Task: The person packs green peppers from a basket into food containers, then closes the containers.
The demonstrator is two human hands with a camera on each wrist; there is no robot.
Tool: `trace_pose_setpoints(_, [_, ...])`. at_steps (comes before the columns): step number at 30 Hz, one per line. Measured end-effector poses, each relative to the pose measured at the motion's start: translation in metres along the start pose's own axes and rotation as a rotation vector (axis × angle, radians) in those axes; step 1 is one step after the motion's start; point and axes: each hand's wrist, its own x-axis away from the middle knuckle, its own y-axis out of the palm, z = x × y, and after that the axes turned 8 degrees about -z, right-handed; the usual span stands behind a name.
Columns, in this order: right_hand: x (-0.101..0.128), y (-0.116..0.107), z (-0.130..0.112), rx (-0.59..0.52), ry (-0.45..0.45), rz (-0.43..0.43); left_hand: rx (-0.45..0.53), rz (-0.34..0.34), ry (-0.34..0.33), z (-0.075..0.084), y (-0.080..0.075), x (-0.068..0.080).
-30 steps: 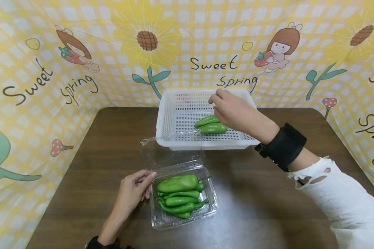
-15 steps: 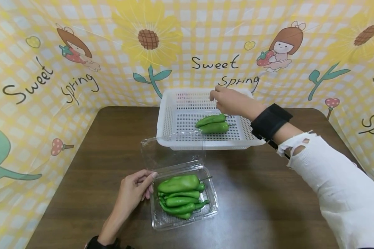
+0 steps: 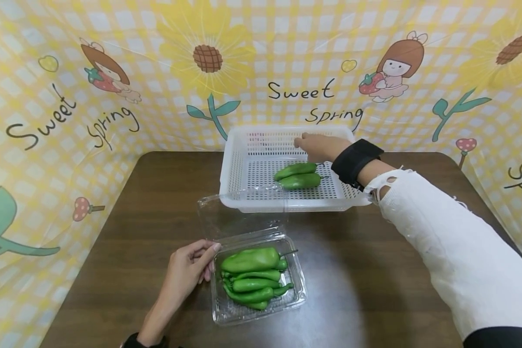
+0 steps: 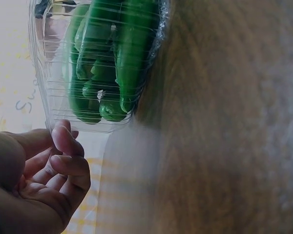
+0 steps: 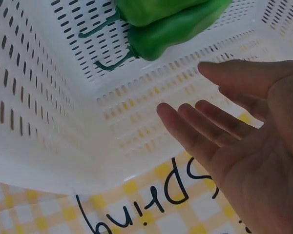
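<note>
My left hand (image 3: 187,269) pinches the upper left edge of a clear plastic clamshell box (image 3: 261,318) between thumb and fingers. Several green peppers (image 3: 250,261) lie in the box; through its ribbed wall, peppers (image 4: 132,53) also show in the left wrist view. Farther back, two green peppers (image 3: 300,181) rest side by side on the floor of a white perforated basket (image 3: 296,205). Above the basket's back right part is my right hand (image 3: 324,146). In the right wrist view its fingers (image 5: 185,129) are loosely extended, holding nothing, apart from the peppers.
The box's transparent lid (image 3: 243,217) is folded back, its far edge overlapping the basket's front in view. Brown wooden table (image 3: 365,270) lies around both containers. A yellow checked cloth (image 3: 282,43) with printed flowers rises behind the table and along its sides.
My right wrist and forearm have moved forward and left, and the hand has shifted off the basket's peppers, uncovering their stems. The left hand still pinches the box edge.
</note>
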Motion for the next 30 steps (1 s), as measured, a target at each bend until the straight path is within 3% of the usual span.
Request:
trace_pose_setpoints(6, [-0.013, 0.001, -0.002, 0.044, 0.025, -0.051, 0.005, 0.005, -0.011, -0.001, 0.0, 0.001])
trace_pose_setpoints(13, [-0.023, 0.019, -0.009, 0.022, 0.073, -0.127, -0.006, 0.006, -0.02, 0.0, 0.0, 0.001])
trace_pose_setpoints(20, [-0.031, 0.03, -0.011, 0.112, 0.013, -0.08, -0.007, 0.004, -0.019, 0.0, -0.001, 0.001])
trace_pose_setpoints(30, [-0.042, 0.038, -0.013, 0.116, 0.011, -0.075, 0.007, 0.011, -0.011, -0.001, -0.001, 0.001])
